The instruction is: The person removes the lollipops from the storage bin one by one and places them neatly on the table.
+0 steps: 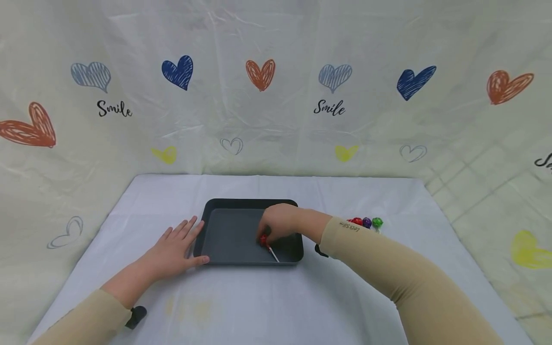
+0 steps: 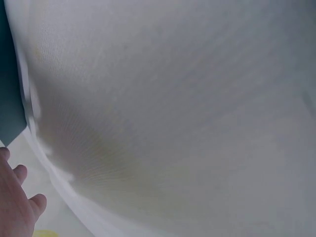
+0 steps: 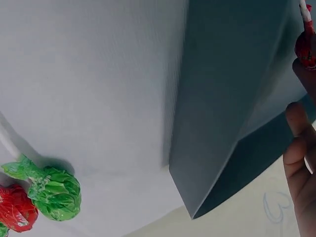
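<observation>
A dark grey rectangular tray [image 1: 235, 235] lies on the table. Over its right half my right hand [image 1: 278, 221] pinches a red-wrapped lollipop [image 1: 263, 239], whose white stick slants down toward the near rim. The same red lollipop [image 3: 305, 47] shows at the upper right edge of the right wrist view, between fingertips. My left hand [image 1: 176, 247] rests at the tray's left side, fingers spread and straight, thumb by the near left corner. In the left wrist view only part of the left hand [image 2: 15, 197] appears, near the tray's wall [image 2: 11, 89].
Several wrapped lollipops lie right of the tray, partly behind the right forearm: a green one [image 1: 377, 222], a purple one [image 1: 367, 223] and red ones [image 1: 357, 221]. A white cloth [image 1: 241, 306] covers the table. A heart-printed curtain [image 1: 276, 120] hangs behind.
</observation>
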{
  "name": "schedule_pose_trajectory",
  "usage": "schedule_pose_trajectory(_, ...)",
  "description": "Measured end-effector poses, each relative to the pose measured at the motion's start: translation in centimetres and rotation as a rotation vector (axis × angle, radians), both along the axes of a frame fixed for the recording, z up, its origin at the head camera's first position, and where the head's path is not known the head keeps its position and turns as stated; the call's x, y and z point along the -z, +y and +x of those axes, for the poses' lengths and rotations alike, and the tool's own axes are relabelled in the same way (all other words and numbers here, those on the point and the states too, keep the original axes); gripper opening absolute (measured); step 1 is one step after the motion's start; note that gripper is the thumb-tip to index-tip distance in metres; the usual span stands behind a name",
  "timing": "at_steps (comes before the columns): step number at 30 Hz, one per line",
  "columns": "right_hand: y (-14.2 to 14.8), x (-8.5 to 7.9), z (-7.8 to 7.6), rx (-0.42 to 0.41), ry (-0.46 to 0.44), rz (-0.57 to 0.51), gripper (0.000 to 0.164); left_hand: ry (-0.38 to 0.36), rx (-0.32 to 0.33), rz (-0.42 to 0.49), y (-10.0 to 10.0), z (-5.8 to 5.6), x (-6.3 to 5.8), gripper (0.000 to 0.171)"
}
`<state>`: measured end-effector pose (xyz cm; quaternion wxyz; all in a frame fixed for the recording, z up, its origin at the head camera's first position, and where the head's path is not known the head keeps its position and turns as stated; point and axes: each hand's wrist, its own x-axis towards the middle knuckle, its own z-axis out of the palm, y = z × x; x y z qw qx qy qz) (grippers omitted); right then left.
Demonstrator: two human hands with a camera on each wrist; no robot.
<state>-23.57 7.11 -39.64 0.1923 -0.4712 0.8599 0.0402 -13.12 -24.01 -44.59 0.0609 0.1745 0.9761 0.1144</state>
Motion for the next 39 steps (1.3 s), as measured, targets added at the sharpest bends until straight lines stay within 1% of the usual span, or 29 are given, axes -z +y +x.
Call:
schedule_pose_trajectory(5,0.8,-0.7,-0.4,0.017,0.01,-0.057,0.022,0.019,0.019,0.012,-0.1,0.0,0.3,0.103)
schedule_pose_trajectory(8,1.5,-1.0,-0.6,0.039,-0.009,-0.094,0.023,0.009,0.01,0.0,0.0,0.0,0.2,0.103)
schedule_pose_trajectory(13,3.2,-1.9,-0.9,0.115,-0.019,-0.151,0.026,-0.01,-0.001,-0.023,0.1,-0.1,0.1,0.104)
schedule_pose_trajectory(17,5.1,-2.8,-1.1,0.189,-0.02,-0.187,0.028,-0.006,-0.001,-0.033,0.0,-0.1,0.0,0.105)
schedule_pose_trajectory(19,6.3,-3.1,-1.3,0.225,-0.023,-0.201,0.027,0.006,-0.002,-0.023,-0.1,0.0,0.1,0.105)
schedule_pose_trajectory(21,7.8,-3.3,-1.4,0.263,-0.019,-0.213,0.026,0.019,0.002,-0.003,-0.2,-0.1,0.3,0.104)
schedule_pose_trajectory(23,9.5,-3.3,-1.6,0.303,-0.019,-0.226,0.027,0.025,0.003,-0.008,-0.3,-0.1,0.5,0.104)
schedule_pose_trajectory(26,12.3,-3.2,-1.6,0.361,-0.035,-0.257,0.028,0.016,0.002,-0.009,-0.3,-0.3,0.6,0.105)
schedule_pose_trajectory(31,17.0,-2.8,-1.3,0.469,-0.036,-0.259,0.029,-0.016,-0.007,-0.024,-0.2,-0.3,0.1,0.107)
schedule_pose_trajectory(33,19.1,-2.5,-1.2,0.515,-0.028,-0.241,0.029,-0.022,-0.009,-0.042,-0.3,-0.5,0.3,0.108)
schedule_pose_trajectory(35,21.2,-2.2,-0.9,0.545,-0.021,-0.234,0.028,-0.021,-0.006,-0.049,-0.4,-0.7,0.7,0.108)
schedule_pose_trajectory(38,24.2,-2.2,-0.1,0.594,-0.017,-0.222,0.028,-0.012,0.005,-0.043,-0.5,-0.9,1.4,0.108)
schedule_pose_trajectory(39,25.1,-2.3,0.2,0.604,-0.015,-0.223,0.028,-0.011,0.007,-0.04,-0.5,-0.8,1.3,0.107)
